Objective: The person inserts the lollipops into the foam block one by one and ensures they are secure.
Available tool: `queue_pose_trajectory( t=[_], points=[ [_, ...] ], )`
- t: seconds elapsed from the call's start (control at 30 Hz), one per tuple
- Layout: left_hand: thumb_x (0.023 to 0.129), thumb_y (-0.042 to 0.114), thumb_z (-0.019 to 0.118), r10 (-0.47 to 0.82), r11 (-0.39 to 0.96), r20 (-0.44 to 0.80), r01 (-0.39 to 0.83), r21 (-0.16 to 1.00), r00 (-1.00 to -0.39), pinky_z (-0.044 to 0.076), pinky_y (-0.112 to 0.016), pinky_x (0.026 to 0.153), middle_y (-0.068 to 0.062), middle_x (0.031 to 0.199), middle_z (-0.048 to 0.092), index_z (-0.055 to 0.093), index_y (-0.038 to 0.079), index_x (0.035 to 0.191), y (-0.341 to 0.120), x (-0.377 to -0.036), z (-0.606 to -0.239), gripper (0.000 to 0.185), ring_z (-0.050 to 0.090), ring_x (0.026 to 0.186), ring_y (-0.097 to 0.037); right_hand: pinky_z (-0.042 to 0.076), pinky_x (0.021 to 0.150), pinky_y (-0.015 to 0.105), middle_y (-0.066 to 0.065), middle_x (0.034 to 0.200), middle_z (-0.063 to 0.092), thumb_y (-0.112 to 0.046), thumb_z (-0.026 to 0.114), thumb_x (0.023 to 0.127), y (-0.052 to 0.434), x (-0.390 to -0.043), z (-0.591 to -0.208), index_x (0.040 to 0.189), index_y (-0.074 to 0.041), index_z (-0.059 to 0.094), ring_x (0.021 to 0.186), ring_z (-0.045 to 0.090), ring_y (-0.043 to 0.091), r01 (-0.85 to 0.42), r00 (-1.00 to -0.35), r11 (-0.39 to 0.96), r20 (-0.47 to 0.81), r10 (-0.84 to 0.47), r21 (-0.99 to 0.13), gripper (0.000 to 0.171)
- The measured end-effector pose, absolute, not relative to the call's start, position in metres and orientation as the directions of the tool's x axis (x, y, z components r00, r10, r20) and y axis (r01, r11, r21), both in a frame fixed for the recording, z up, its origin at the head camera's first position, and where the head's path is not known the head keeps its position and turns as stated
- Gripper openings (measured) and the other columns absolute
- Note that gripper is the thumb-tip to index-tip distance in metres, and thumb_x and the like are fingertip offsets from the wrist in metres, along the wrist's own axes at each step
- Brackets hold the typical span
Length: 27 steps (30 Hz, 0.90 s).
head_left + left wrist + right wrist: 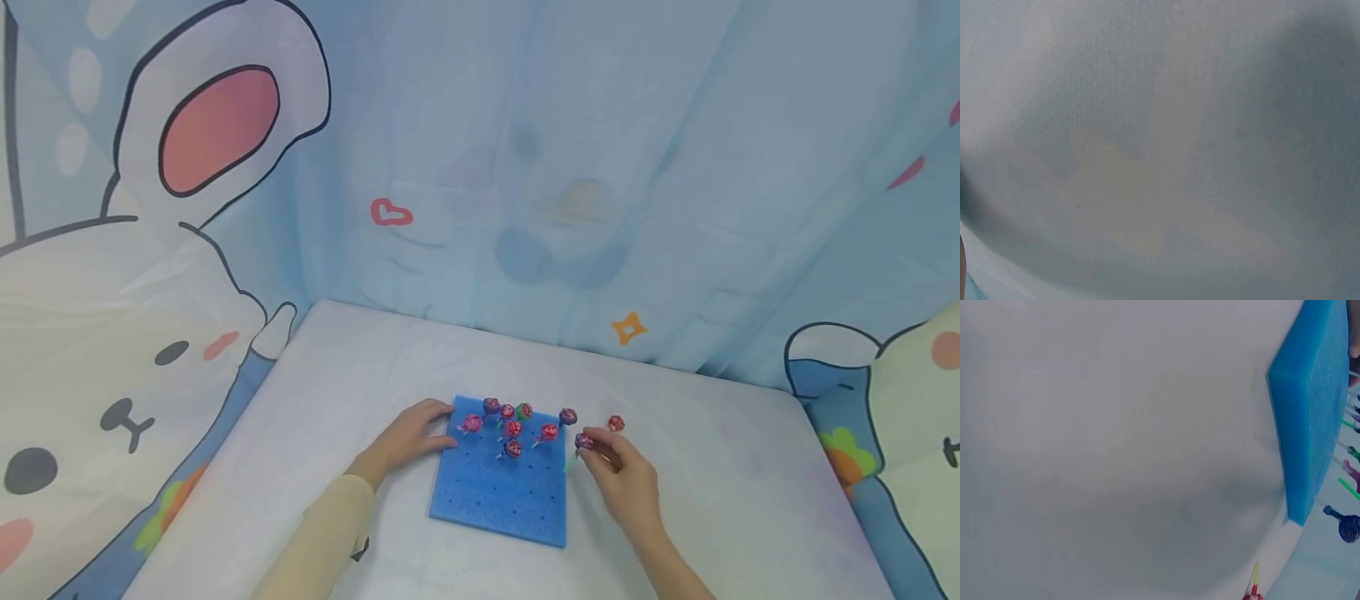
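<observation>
Left wrist view: almost wholly blurred grey-white cloth; hand not visible, only a dark sliver at the lower left edge, unidentifiable.

Right wrist view: blue foam board (pixel 1310 419) cut off by the top and right edges; lollipop sticks (pixel 1349 484) truncated at the right edge, heads mostly out of frame. Yellow-and-red item (pixel 1252 584) clipped by the bottom edge, not identifiable. Hand not visible.

Head view: lollipops (pixel 512 428) too small for wrapper detail. Fingertips of left hand (pixel 408 435) hidden behind the board's left edge. Stick pinched in right hand (pixel 622 475) largely covered by fingers. Both forearms cut off at the bottom edge.
</observation>
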State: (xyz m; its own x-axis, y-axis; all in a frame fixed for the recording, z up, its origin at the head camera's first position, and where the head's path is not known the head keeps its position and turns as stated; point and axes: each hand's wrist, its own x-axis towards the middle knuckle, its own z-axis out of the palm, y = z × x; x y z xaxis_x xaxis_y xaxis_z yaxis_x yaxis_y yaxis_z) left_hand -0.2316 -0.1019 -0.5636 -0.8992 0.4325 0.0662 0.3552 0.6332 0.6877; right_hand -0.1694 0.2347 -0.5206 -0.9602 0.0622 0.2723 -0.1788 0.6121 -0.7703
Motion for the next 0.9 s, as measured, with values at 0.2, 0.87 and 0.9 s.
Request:
queue_pose_trajectory(
  t=[0.2, 0.87, 0.9],
  points=[
    [0.089, 0.039, 0.071, 0.437, 0.635, 0.072, 0.364, 0.682, -0.897, 0.037, -0.043, 0.112, -0.007, 0.137, 0.055, 0.053, 0.009, 0.138, -0.102, -0.234, -0.567, 0.060, 0.046, 0.133, -0.025, 0.049, 0.082, 0.009, 0.009, 0.114, 0.068, 0.005, 0.070, 0.086, 0.220, -0.165, -0.518, 0.116, -0.005, 0.066, 0.107, 0.066, 0.027, -0.278, -0.940, 0.593, 0.340, -0.008, -0.756, 0.031],
    [0.089, 0.042, 0.070, 0.429, 0.649, 0.051, 0.348, 0.677, -0.902, 0.036, -0.044, 0.113, -0.007, 0.140, 0.053, 0.053, 0.011, 0.139, -0.102, -0.234, -0.568, 0.061, 0.044, 0.135, -0.025, 0.052, 0.087, 0.018, 0.004, 0.115, 0.067, 0.008, 0.072, 0.083, 0.194, -0.171, -0.534, 0.117, -0.005, 0.066, 0.109, 0.066, 0.020, -0.401, -0.905, 0.554, 0.410, -0.115, -0.730, 0.037],
    [0.089, 0.042, 0.070, 0.431, 0.647, 0.056, 0.351, 0.677, -0.901, 0.036, -0.045, 0.113, -0.007, 0.140, 0.054, 0.053, 0.010, 0.139, -0.103, -0.234, -0.568, 0.061, 0.044, 0.135, -0.026, 0.052, 0.087, 0.019, 0.003, 0.115, 0.067, 0.008, 0.072, 0.082, 0.193, -0.171, -0.535, 0.117, -0.005, 0.066, 0.109, 0.066, 0.019, -0.403, -0.904, 0.557, 0.412, -0.117, -0.726, 0.038]
  ],
)
